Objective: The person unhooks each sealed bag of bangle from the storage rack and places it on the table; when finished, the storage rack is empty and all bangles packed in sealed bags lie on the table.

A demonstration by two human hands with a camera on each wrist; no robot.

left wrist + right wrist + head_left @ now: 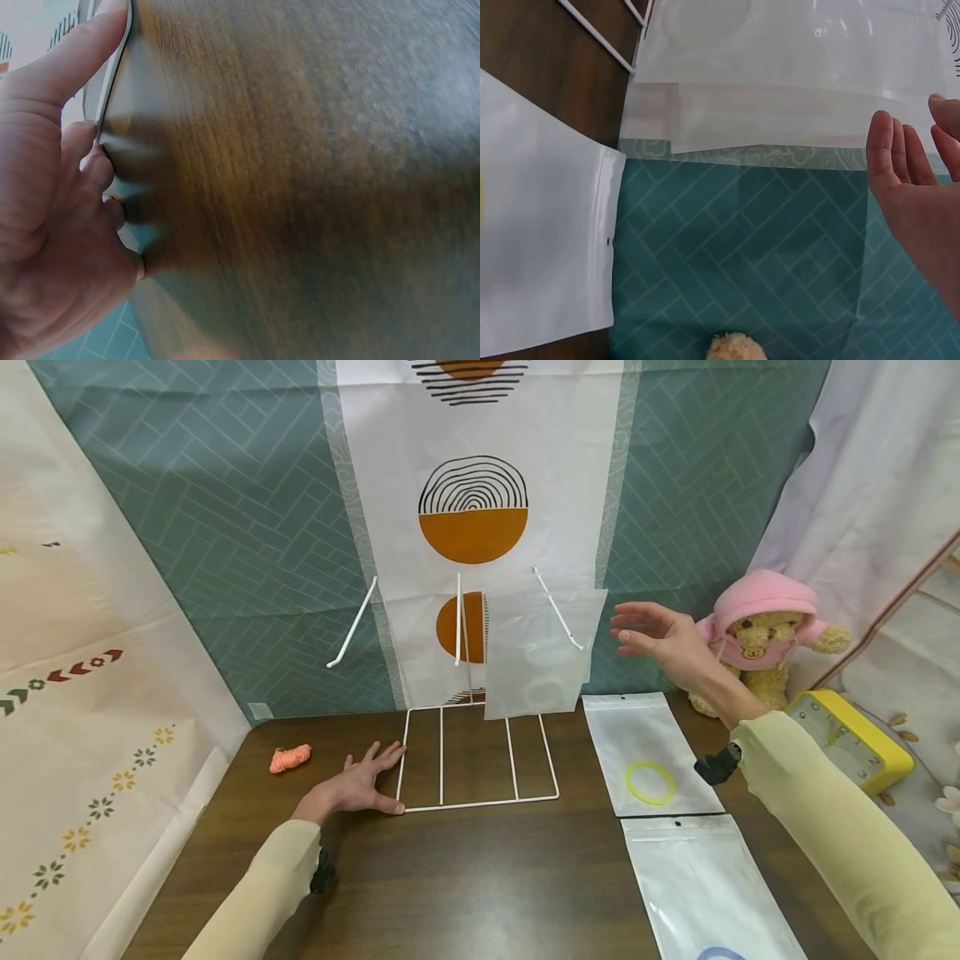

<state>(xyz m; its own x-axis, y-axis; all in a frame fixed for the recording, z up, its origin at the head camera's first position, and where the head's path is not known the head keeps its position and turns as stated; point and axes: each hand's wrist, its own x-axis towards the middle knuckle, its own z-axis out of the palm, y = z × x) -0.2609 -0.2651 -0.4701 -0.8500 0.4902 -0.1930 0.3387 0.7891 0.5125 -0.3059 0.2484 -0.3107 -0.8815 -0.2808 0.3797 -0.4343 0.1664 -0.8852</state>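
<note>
A white wire rack [480, 804] stands on the brown table, its three prongs pointing forward. A translucent bag [536, 677] hangs on the right prong, and a faint round shape shows through it. My left hand [360, 783] rests at the left end of the rack's base with fingers spread. In the left wrist view its thumb [90, 49] touches the white wire. My right hand [667, 643] hovers to the right of the hanging bag, apart from it, with fingers slightly bent and nothing between them. The right wrist view also shows this hand [922, 202] beside the bag.
At right lie two zip bags: one [622, 718] with a yellow ring [650, 764], and a nearer one [697, 868] with a blue ring [720, 952]. A plush bear [761, 635] and yellow clock [862, 735] stand beyond. An orange yarn bundle [290, 758] lies at left.
</note>
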